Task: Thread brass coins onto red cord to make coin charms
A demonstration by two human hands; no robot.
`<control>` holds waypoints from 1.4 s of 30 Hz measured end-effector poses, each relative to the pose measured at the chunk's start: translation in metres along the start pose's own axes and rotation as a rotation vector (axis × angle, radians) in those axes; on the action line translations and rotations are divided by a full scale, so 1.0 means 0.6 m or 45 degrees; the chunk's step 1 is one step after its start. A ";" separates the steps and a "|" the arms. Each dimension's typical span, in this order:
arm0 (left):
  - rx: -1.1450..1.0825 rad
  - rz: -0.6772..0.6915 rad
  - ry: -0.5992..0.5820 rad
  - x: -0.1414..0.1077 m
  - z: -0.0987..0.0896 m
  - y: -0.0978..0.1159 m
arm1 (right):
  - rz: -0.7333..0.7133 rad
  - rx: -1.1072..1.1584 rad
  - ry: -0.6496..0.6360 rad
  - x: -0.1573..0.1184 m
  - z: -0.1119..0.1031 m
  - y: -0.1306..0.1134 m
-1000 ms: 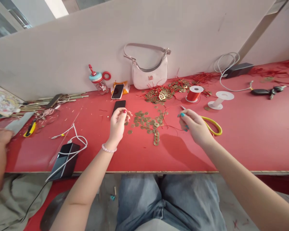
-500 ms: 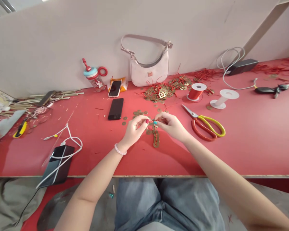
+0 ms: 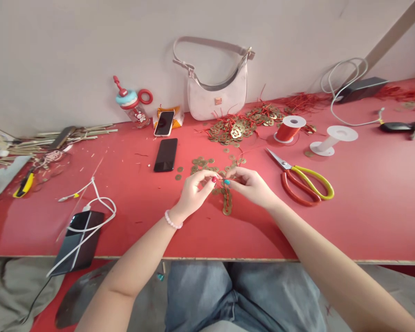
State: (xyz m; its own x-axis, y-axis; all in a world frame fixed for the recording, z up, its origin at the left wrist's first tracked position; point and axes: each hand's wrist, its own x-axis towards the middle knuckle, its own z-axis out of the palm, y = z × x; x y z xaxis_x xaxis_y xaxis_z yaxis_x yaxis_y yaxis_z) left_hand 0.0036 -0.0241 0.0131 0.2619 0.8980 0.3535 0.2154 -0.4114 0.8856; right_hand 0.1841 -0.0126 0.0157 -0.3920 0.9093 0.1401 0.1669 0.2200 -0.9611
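Head view: two bare hands meet fingertip to fingertip above a red tabletop (image 3: pixel 256 242).
Left hand (image 3: pixel 195 190): thumb and forefinger narrowed to a pinch on thin red cord (image 3: pixel 221 179); a pink bead bracelet (image 3: pixel 173 220) circles the wrist.
Right hand (image 3: pixel 251 185): likewise pinched on the cord, just beside the left fingertips.
Coin strip (image 3: pixel 227 206): overlapping brass-coloured coins laced with red, lying just below the joined fingertips.
Loose coins (image 3: pixel 200 162): scattered behind the hands, partly hidden by them.
Scissors (image 3: pixel 289 168): flat to the right of the right hand, one handle red, one yellow.
Spools: one wound with red cord (image 3: pixel 285 132), one bare white (image 3: pixel 334 138), both beyond the scissors.
Black phone (image 3: pixel 166 155): flat, beyond the left hand.
Handbag (image 3: pixel 217 97): pale, against the wall, behind a heap of corded coins (image 3: pixel 232 131).
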 end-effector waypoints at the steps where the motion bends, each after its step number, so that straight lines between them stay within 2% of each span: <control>1: 0.028 -0.002 -0.006 0.001 -0.001 -0.001 | 0.003 -0.006 -0.002 -0.002 -0.002 -0.002; 5: 0.128 0.034 -0.017 0.004 -0.008 -0.006 | 0.000 -0.105 -0.047 -0.012 -0.013 -0.010; 8: 0.230 0.094 -0.092 0.004 -0.014 -0.005 | -0.057 -0.281 -0.202 -0.018 -0.022 -0.017; 13: 0.497 0.219 -0.511 -0.002 -0.016 0.002 | -0.165 -0.546 -0.498 -0.021 -0.032 -0.020; 16: 0.638 0.330 -0.751 -0.004 -0.015 0.007 | -0.132 -0.636 -0.568 -0.023 -0.034 -0.021; 18: 0.674 0.365 -0.833 -0.004 -0.014 0.009 | -0.096 -0.690 -0.597 -0.025 -0.035 -0.023; 27: 0.703 0.362 -0.932 -0.004 -0.007 0.003 | -0.032 -0.803 -0.693 -0.029 -0.031 -0.028; 38: 0.645 0.336 -0.903 -0.005 -0.004 0.002 | -0.077 -0.934 -0.664 -0.035 -0.027 -0.040; 42: 0.648 0.332 -0.909 -0.004 -0.004 0.002 | -0.072 -0.982 -0.711 -0.037 -0.023 -0.045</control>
State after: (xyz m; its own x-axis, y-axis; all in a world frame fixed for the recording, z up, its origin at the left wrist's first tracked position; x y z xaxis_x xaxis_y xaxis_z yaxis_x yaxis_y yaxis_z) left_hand 0.0011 -0.0265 0.0138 0.8435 0.5270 0.1035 0.4122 -0.7588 0.5043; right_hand 0.2008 -0.0337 0.0421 -0.7601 0.6336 -0.1440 0.6066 0.6125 -0.5069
